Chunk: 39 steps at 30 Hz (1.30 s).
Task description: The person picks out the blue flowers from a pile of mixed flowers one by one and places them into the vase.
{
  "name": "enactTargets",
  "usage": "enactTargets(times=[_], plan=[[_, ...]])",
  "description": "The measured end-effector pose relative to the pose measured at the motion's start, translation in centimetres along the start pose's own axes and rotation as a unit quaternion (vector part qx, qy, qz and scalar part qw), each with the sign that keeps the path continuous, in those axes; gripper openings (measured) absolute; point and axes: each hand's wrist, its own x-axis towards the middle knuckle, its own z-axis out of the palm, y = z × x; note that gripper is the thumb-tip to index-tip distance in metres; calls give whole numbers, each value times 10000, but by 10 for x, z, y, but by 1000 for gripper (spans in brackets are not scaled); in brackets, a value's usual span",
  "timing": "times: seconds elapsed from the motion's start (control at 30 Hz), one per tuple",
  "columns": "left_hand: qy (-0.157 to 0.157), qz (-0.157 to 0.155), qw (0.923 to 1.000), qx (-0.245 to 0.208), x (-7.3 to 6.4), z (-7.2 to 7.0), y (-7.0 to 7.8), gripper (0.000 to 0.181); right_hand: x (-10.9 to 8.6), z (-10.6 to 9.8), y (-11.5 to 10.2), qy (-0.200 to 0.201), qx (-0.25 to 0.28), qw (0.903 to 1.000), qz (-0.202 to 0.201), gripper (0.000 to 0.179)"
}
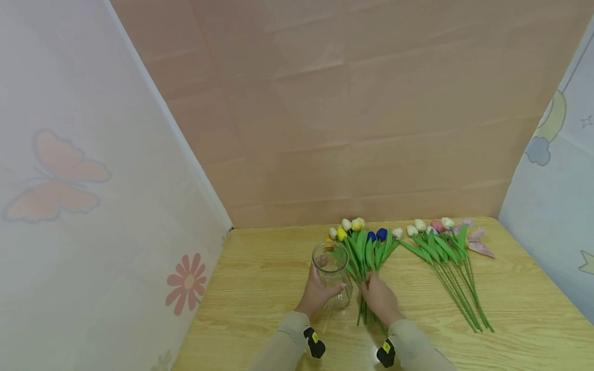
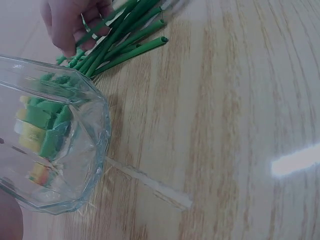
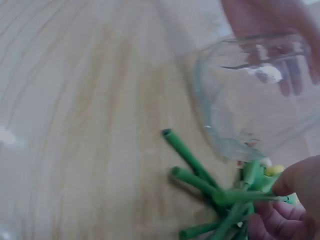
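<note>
My left hand (image 1: 319, 294) grips a clear glass vase (image 1: 331, 278), thumb across its near side and fingers around the left. In the left wrist view the faceted vase (image 2: 92, 150) shows tulip heads and leaves through its glass. Just right of it, my right hand (image 1: 380, 298) pinches green stems in a bunch of artificial tulips (image 1: 361, 250), with white, yellow and blue heads pointing away from me. The right wrist view shows a stem (image 3: 245, 196) between thumb and fingers, with other cut stem ends (image 3: 187, 155) fanned out below the hand.
A second bunch of artificial tulips (image 1: 447, 263), white and pink, lies on the wooden table (image 1: 260, 278) to the right. Beside its heads is a pinkish-purple bow-like piece (image 1: 478, 242). A whitish strip (image 2: 150, 185) lies near the vase. A brown backdrop stands behind, with printed side panels.
</note>
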Motion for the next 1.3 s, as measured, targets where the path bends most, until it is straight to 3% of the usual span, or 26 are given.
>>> enactTargets(times=[0.13,0.27,0.53,0.7,0.87,0.97,1.1,1.3], plan=[[8,-49,10000,32,0,-1,1,94,1,-9,2,30,541,9983,204,30],[-42,-164,9998,50,-4,-2,8,97,2,-18,5,160,699,9971,247,33],[-98,-152,9997,-165,-11,-4,28,94,0,-32,11,560,473,9973,-8,31],[-64,-192,9998,-73,-8,-3,18,96,-1,-45,13,1105,150,9932,-333,32],[-69,-205,9998,-41,-4,-3,5,102,3,-57,21,1943,-266,9774,-786,27],[-53,-168,9998,-65,-3,-4,2,102,6,-63,28,2236,-351,9703,-853,26],[-35,-204,9998,-38,-5,-5,7,98,9,-74,37,2236,-345,9710,-775,30],[-120,-210,9996,-170,-12,-5,26,100,9,-99,55,2318,-272,9692,-782,33]])
